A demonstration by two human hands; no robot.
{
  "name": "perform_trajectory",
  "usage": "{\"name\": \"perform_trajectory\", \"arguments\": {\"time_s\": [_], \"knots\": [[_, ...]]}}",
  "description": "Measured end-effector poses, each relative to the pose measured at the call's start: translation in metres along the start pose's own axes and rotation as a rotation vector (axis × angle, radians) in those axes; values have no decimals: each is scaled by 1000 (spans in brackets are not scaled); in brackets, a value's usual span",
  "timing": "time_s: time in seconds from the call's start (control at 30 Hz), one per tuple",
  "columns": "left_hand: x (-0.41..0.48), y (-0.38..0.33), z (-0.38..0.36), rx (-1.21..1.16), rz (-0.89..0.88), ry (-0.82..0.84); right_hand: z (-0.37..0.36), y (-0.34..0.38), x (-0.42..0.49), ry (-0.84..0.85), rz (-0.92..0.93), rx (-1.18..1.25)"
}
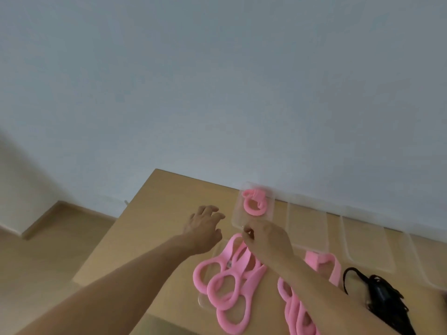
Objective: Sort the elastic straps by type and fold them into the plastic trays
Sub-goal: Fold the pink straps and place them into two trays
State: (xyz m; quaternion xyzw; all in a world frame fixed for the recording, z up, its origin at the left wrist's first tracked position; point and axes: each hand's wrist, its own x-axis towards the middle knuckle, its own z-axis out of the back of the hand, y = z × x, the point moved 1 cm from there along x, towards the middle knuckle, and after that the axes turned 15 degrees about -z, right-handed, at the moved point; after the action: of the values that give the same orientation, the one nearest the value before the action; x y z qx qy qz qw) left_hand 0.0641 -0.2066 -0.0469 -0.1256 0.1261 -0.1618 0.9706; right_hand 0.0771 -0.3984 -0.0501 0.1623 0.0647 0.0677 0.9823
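Fingers, right, at tray edge; pink straps beneath.

A row of four clear rectangular plastic trays runs along the far edge of the light wooden table, against the pale wall. The leftmost tray holds one coiled pink elastic strap. In front of the row lie heaps of pink looped elastic straps. To their right lies a bundle of black elastic straps.
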Motion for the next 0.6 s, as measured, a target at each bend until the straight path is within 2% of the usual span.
{"name": "perform_trajectory", "arguments": {"time_s": [0.17, 0.37, 0.5, 0.6], "knots": [[-16, 2, -7, -48, -54, 66, -29, -3, -17, 103, -257, -107], [-35, 16, 0, -105, -133, 97, -52, 3, -34, 145, -467, 19], [-43, 19, 14, -149, -258, 37, -44, 23, -46, 89, -429, 194], [-46, 13, 28, -204, -372, 101, -28, 44, -59, 52, -339, 351]]}}
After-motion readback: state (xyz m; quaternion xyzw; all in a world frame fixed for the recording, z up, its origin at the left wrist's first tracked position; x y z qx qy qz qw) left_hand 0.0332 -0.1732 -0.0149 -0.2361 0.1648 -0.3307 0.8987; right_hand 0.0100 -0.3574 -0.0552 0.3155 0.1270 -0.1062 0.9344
